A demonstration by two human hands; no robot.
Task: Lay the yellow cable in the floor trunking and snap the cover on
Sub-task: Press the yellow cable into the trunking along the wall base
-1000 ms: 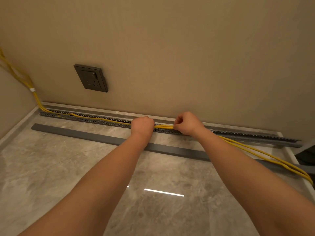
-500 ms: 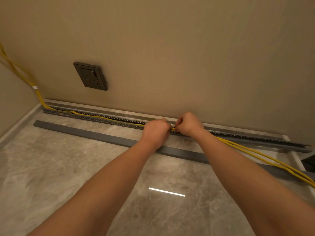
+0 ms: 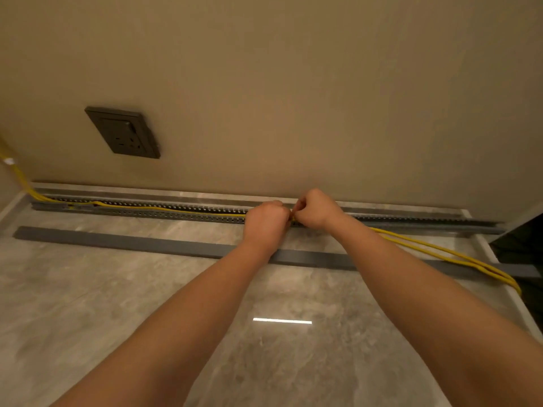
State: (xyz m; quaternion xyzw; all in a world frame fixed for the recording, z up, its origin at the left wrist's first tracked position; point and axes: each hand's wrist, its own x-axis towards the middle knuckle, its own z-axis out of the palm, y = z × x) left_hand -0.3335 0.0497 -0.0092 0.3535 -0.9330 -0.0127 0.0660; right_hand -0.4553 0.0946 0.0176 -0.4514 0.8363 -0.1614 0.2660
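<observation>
A grey slotted floor trunking (image 3: 164, 211) runs along the foot of the wall. The yellow cable (image 3: 176, 209) lies inside its left half, coming down the corner at far left. To the right of my hands the cable (image 3: 440, 251) lies loose on the floor, out of the channel. My left hand (image 3: 266, 223) and my right hand (image 3: 316, 210) are fists side by side at the channel's middle, both pinching the cable there. The long grey cover (image 3: 117, 241) lies flat on the floor, parallel to the trunking and in front of it.
A dark wall socket (image 3: 125, 132) sits on the beige wall above the trunking's left part. Grey marble floor tiles (image 3: 88, 304) spread in front. A dark opening (image 3: 526, 239) lies at far right, where the cable loop ends.
My left hand has slid right along the trunking until it touches my right hand, and the cable behind it now lies in the channel. My view has shifted slightly right.
</observation>
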